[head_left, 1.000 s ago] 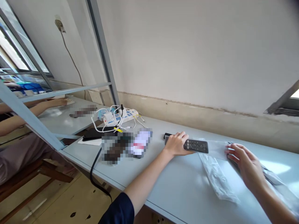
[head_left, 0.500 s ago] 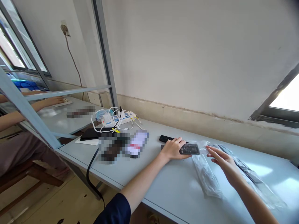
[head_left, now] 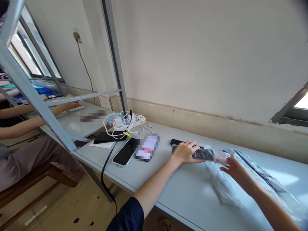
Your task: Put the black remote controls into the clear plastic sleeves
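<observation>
My left hand (head_left: pixel 186 152) is closed around a dark remote control (head_left: pixel 204 154) that lies partly inside a clear plastic sleeve (head_left: pixel 223 157). At the sleeve's right end, my right hand (head_left: pixel 237 171) grips the plastic, and some of its fingers show through the film. Just behind my left hand rests another black remote (head_left: pixel 176 141), partly covered by that hand. A crumpled clear plastic bag (head_left: pixel 222 189) lies on the table below the sleeve. To the right, by my right forearm, are long dark items in clear bags (head_left: pixel 255 170).
A phone (head_left: pixel 125 152) and a second phone with a blurred screen (head_left: pixel 147 147) lie on the table (head_left: pixel 166 183) to the left. Behind them, a power strip (head_left: pixel 132 122) sits under tangled white cables. Metal frame bars (head_left: pixel 36 93) stand at left, with another person's arm (head_left: pixel 48 117) beyond.
My right hand has shifted slightly at the sleeve's end, its fingers now further against or into the film. The whole scene has moved rightward in view.
</observation>
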Tool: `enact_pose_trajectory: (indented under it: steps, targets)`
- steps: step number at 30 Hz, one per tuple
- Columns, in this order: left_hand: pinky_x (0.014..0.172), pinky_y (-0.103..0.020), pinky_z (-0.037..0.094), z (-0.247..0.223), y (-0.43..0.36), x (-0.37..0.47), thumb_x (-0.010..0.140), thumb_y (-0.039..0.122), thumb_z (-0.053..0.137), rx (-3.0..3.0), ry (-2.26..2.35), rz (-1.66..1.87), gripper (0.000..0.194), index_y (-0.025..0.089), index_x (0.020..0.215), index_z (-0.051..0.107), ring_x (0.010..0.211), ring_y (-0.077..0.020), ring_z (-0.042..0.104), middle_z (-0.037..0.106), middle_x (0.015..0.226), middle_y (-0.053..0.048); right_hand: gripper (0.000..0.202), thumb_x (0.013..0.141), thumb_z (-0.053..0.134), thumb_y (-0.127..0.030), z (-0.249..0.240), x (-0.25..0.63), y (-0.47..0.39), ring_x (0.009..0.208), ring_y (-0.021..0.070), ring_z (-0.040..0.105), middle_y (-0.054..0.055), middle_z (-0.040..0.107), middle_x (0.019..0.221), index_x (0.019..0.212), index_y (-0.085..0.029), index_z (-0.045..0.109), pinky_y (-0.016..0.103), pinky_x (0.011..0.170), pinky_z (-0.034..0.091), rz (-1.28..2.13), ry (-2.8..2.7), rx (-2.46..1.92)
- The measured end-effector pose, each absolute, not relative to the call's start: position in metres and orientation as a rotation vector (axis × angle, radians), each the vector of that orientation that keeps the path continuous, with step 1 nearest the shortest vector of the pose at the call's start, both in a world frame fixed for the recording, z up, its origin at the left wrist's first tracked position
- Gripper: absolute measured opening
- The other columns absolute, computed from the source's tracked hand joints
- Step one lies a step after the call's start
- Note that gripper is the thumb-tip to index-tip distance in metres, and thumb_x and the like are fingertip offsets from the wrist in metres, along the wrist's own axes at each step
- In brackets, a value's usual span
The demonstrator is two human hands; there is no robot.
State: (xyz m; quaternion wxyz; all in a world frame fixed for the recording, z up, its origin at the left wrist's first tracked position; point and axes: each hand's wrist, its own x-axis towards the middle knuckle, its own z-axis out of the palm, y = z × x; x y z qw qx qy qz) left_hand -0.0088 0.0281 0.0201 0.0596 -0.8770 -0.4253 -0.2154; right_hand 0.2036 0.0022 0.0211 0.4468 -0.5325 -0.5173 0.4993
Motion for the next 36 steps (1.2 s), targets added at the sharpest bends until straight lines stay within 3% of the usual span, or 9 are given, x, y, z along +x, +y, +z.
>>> enact_pose_trajectory:
  steps: [4, 9, 17, 21, 24, 29, 36]
  targets:
    - [0.067, -0.025, 0.049, 0.02, 0.027, -0.008, 0.078, 0.061, 0.055, -2.632, -1.251, -0.663, 0.048, 0.02, 0.102, 0.063, 0.088, -0.0186, 0.062, 0.064, 0.093, -0.006, 0.035, 0.059, 0.06, -0.064, 0.02, 0.198, -0.003, 0.073, 0.0259, 0.063, 0.006, 0.07, 0.075, 0.057, -0.029, 0.063, 0.04, 0.062, 0.053, 1.077, -1.37, -1.395]
    - [0.065, -0.025, 0.048, 0.018, 0.026, -0.006, 0.079, 0.061, 0.054, -2.622, -1.183, -0.67, 0.048, 0.019, 0.1, 0.063, 0.087, -0.0187, 0.061, 0.063, 0.093, -0.006, 0.034, 0.044, 0.072, -0.054, 0.037, 0.191, -0.008, 0.07, 0.0217, 0.058, 0.008, 0.071, 0.083, 0.06, -0.023, 0.07, 0.031, 0.052, 0.048, 0.968, -1.3, -1.53]
    - [0.065, -0.026, 0.047, 0.016, 0.028, -0.005, 0.08, 0.061, 0.053, -2.612, -1.092, -0.627, 0.047, 0.019, 0.098, 0.063, 0.085, -0.0185, 0.059, 0.062, 0.093, -0.006, 0.039, 0.036, 0.076, -0.054, 0.028, 0.189, -0.005, 0.047, 0.0111, 0.043, 0.006, 0.067, 0.07, 0.04, -0.02, 0.058, 0.026, 0.037, 0.038, 0.842, -1.334, -1.546]
    - [0.07, -0.026, 0.046, 0.02, 0.032, -0.012, 0.079, 0.055, 0.058, -2.669, -1.017, -0.608, 0.042, 0.02, 0.1, 0.062, 0.089, -0.019, 0.059, 0.062, 0.093, -0.006, 0.044, 0.037, 0.075, -0.06, 0.032, 0.188, -0.007, 0.065, 0.0193, 0.056, 0.012, 0.068, 0.091, 0.039, -0.019, 0.059, 0.027, 0.04, 0.04, 0.835, -1.458, -1.522]
    - [0.078, -0.027, 0.045, 0.024, 0.037, -0.018, 0.079, 0.046, 0.064, -2.682, -1.063, -0.635, 0.036, 0.022, 0.105, 0.06, 0.092, -0.0187, 0.058, 0.06, 0.096, -0.005, 0.042, 0.041, 0.073, -0.06, 0.042, 0.186, -0.012, 0.082, 0.0264, 0.058, 0.011, 0.066, 0.096, 0.04, -0.021, 0.06, 0.028, 0.045, 0.044, 0.805, -1.502, -1.496]
    - [0.084, -0.028, 0.042, 0.027, 0.04, -0.024, 0.077, 0.032, 0.07, -2.682, -1.326, -0.681, 0.03, 0.024, 0.104, 0.059, 0.097, -0.0184, 0.057, 0.06, 0.101, -0.002, 0.035, 0.047, 0.073, -0.056, 0.051, 0.187, -0.017, 0.088, 0.0263, 0.057, 0.012, 0.064, 0.104, 0.047, -0.022, 0.066, 0.029, 0.049, 0.047, 0.75, -1.462, -1.483]
    - [0.083, -0.028, 0.043, 0.025, 0.04, -0.029, 0.071, 0.023, 0.075, -2.586, -1.596, -0.86, 0.034, 0.024, 0.102, 0.058, 0.097, -0.0188, 0.058, 0.062, 0.1, -0.001, 0.029, 0.052, 0.069, -0.049, 0.049, 0.189, -0.013, 0.085, 0.0254, 0.062, 0.008, 0.069, 0.092, 0.067, -0.024, 0.068, 0.029, 0.046, 0.047, 0.689, -1.059, -1.421]
